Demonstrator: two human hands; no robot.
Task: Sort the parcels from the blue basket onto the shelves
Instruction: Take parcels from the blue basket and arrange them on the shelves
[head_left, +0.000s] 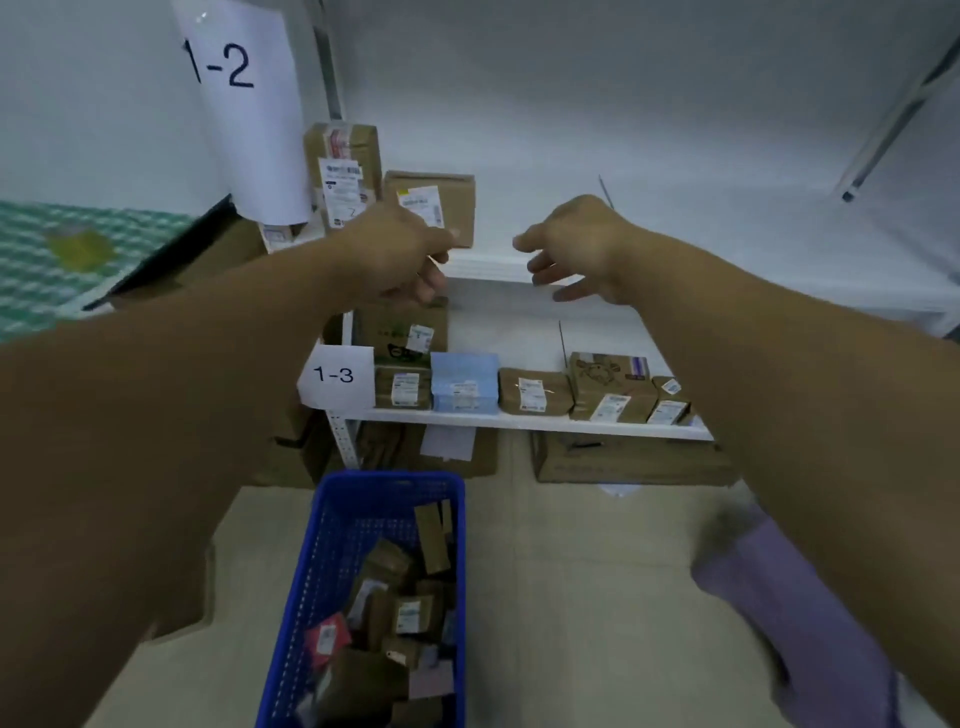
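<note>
Leftmost, a paper sign reading 1-2 (244, 104) hangs above two brown parcels (429, 205) standing on the upper shelf (675, 249). Both bare arms reach toward that shelf: the left hand (400, 254) has a loose, empty grip just before the parcels, and the right hand (571, 249) is spread open, holding nothing. Below, more parcels line the 1-3 shelf (519, 418), and the blue basket (322, 571) on the floor still holds many.
</note>
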